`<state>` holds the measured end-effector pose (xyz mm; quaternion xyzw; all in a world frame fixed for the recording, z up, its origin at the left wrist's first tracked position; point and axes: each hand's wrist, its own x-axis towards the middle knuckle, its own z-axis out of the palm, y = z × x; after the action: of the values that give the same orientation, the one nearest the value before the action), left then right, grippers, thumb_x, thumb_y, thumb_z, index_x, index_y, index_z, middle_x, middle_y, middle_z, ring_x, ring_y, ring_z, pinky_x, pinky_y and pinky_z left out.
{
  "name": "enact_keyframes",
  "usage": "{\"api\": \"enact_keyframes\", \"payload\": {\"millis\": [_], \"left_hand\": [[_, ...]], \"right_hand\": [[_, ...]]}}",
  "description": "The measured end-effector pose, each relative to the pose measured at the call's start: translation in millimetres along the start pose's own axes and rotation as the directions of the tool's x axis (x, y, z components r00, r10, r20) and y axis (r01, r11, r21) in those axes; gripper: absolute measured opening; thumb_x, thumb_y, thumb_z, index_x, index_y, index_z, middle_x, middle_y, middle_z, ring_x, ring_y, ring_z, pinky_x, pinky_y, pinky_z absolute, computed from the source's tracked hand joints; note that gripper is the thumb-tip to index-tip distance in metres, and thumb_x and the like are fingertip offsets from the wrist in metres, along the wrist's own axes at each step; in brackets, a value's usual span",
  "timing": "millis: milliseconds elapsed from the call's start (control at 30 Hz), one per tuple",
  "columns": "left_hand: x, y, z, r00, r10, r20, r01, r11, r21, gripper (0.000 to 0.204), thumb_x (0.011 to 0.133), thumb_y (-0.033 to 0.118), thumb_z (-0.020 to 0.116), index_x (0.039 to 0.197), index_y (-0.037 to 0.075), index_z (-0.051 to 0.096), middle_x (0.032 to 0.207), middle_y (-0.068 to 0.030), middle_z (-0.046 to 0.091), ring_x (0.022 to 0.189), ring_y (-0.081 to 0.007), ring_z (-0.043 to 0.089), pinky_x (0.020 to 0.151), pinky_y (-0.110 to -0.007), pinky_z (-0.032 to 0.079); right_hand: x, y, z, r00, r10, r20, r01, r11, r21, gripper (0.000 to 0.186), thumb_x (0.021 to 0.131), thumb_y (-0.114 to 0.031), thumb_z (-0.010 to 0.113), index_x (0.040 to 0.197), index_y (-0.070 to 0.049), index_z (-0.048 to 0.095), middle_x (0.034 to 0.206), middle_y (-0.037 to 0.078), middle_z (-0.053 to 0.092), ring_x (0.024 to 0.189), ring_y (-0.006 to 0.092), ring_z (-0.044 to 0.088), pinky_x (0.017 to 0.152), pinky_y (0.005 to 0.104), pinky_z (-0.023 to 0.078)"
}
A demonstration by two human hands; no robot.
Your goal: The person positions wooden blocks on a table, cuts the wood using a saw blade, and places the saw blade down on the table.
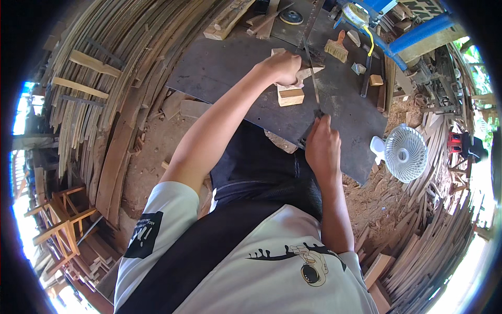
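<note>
On the dark tabletop (230,68), my left hand (282,67) is closed on a small pale piece of wood (314,71) with a pointed end. Beneath that hand lies a light wooden block (291,97), partly covered by my fingers. My right hand (323,146) grips the dark handle of what looks like a handsaw (315,86), seen nearly edge-on. Its thin blade points away from me, crossing right beside the held wood. Whether the blade touches the wood I cannot tell.
A brush (337,48), a yellow tape measure (356,14), a dark disc (291,18) and a small wooden cube (376,80) lie on the table. A white fan (403,153) stands at the right. Stacked timber (104,78) fills the left side; a blue frame (421,32) rises far right.
</note>
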<state>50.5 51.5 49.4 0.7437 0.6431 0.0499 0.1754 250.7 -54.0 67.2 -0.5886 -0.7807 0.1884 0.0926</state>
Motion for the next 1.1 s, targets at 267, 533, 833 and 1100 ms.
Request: {"api": "enact_keyframes", "payload": {"millis": [267, 533, 833, 1100], "left_hand": [[0.7, 2.9, 1.2, 1.0, -0.002, 0.023, 0.002, 1.0, 0.02, 0.053, 0.073, 0.041, 0.077, 0.094, -0.005, 0.063, 0.096, -0.0261, 0.065, 0.098, -0.0393, 0.063, 0.086, -0.043, 0.052], [2.8, 1.4, -1.4, 1.0, 0.007, 0.03, -0.008, 0.999, 0.036, 0.063, 0.073, 0.051, 0.075, 0.099, -0.005, 0.062, 0.104, -0.0245, 0.064, 0.103, -0.0361, 0.062, 0.088, -0.043, 0.051], [4.0, 0.3, -1.4, 0.999, -0.039, 0.015, 0.039, 0.999, 0.018, 0.062, 0.073, 0.047, 0.076, 0.104, -0.004, 0.06, 0.107, -0.0228, 0.063, 0.104, -0.037, 0.06, 0.088, -0.043, 0.05], [3.8, -9.1, 9.6, 0.999, -0.035, -0.017, 0.035, 0.999, -0.021, 0.054, 0.072, 0.041, 0.077, 0.097, -0.004, 0.063, 0.101, -0.0269, 0.065, 0.1, -0.038, 0.063, 0.084, -0.043, 0.053]], "right_hand": [[18.5, -2.6, 3.8, 0.996, -0.07, -0.058, 0.067, 0.996, -0.056, 0.017, 0.096, -0.015, 0.043, 0.098, 0.002, 0.045, 0.075, 0.031, 0.062, 0.073, 0.0488, 0.063, 0.064, 0.054, 0.052], [37.5, -5.2, 15.4, 0.998, -0.021, -0.055, 0.023, 0.999, 0.033, 0.018, 0.093, -0.015, 0.047, 0.101, 0.002, 0.044, 0.073, 0.029, 0.062, 0.073, 0.0473, 0.064, 0.06, 0.0524, 0.053], [4.5, 3.1, 8.5, 1.0, 0.009, 0.011, -0.01, 0.997, 0.07, 0.018, 0.086, -0.007, 0.051, 0.099, 0.002, 0.043, 0.077, 0.027, 0.064, 0.074, 0.0452, 0.065, 0.063, 0.0514, 0.054], [6.1, 3.2, 12.0, 0.997, -0.065, -0.044, 0.067, 0.997, 0.047, 0.02, 0.082, -0.003, 0.053, 0.099, 0.003, 0.044, 0.076, 0.026, 0.064, 0.071, 0.0431, 0.066, 0.061, 0.0483, 0.056]]}}
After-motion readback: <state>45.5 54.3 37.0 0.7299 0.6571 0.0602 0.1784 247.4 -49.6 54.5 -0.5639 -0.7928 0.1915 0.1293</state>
